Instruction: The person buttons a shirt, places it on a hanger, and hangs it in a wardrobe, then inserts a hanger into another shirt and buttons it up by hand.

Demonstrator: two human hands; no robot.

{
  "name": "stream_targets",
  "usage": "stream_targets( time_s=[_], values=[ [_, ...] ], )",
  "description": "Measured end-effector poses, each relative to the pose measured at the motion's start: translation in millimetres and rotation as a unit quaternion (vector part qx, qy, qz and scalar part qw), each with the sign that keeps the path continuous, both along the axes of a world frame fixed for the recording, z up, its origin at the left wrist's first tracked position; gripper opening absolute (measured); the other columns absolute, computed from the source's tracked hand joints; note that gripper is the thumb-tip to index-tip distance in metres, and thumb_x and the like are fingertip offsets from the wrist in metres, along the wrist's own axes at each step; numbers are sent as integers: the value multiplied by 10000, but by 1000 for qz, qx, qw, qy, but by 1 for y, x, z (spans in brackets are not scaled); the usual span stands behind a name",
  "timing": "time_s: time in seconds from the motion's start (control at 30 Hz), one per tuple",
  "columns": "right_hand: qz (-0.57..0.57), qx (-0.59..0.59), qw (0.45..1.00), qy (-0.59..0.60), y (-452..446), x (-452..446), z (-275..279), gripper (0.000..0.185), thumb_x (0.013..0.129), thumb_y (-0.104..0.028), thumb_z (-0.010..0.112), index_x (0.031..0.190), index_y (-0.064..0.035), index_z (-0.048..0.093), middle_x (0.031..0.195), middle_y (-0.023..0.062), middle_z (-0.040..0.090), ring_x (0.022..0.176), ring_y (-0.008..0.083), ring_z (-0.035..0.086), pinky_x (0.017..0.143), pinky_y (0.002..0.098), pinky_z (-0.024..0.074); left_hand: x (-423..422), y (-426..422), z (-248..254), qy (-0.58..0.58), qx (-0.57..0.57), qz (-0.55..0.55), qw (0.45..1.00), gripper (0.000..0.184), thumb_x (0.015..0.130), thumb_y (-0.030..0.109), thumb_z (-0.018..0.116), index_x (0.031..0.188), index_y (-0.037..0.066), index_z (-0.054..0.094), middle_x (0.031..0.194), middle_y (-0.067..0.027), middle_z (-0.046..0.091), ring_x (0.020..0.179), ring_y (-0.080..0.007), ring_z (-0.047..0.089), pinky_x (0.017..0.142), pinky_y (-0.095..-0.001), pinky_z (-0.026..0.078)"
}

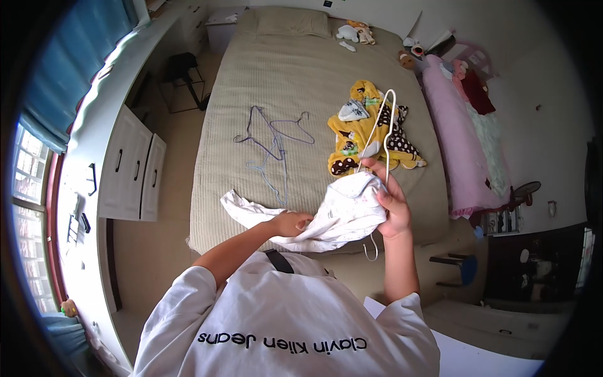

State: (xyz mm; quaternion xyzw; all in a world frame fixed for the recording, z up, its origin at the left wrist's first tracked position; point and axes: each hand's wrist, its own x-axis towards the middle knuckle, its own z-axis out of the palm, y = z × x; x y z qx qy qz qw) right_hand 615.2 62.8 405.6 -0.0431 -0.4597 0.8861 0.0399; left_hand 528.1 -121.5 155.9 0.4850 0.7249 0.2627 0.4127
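On my feed, a white, faintly printed garment [352,210] hangs creased and bunched above the near edge of the bed [282,75]. A white hanger [391,122] angles toward the far edge, its hook showing below the cloth.

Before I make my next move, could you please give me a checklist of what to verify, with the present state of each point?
1. Left hand holds the white garment: ok.
2. Right hand has the white hanger: ok.
3. Hanger wholly inside the garment: not ok, its far end sticks out over the yellow clothing.
4. Hook in view: ok, it shows below the garment.
5. Garment smooth: not ok, it is bunched between the hands.
6. Garment apart from the light blue hanger: cannot tell, they lie very close.
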Motion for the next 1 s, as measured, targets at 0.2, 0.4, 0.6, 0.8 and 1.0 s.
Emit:
stream_targets(
  time_s=[0.2,0.4,0.6,0.8,1.0],
  values=[
    [-90,87,992,3,40,29,5,489,712,16,705,1176,-52,563,1013,73,621,901,150,586,831,262,461,-16,-12,-5,190,88,28,977,345,839,403,555,843,77,667,859,-126,615,870,-310,603,746,-428,486],
    [-120,400,903,-106,62,36,19,172,770,19,684,940,29,662,907,74,669,831,125,625,762,240,488,-107,-75,31,163,170,242,941,176,813,153,661,923,18,640,1017,-136,602,933,-288,598,800,-362,501],
    [-77,681,723,-93,60,27,2,284,707,-154,783,944,-32,686,893,115,693,824,211,672,747,294,504,-136,-119,118,227,136,226,938,203,817,115,599,989,13,636,866,-151,627,779,-333,613,726,-382,496],
    [-60,808,585,-40,60,7,-13,266,717,-238,746,909,-67,676,826,82,591,747,308,608,650,386,483,-150,-146,163,284,137,235,919,267,913,221,511,1086,74,653,923,-113,613,815,-311,593,749,-387,482],
    [-144,747,649,8,67,-16,-16,164,728,-79,700,877,-25,658,806,89,567,708,285,591,607,358,458,-149,-162,191,281,232,288,886,351,978,263,411,1213,77,594,916,-128,605,888,-250,568,827,-347,451]
  ],
)
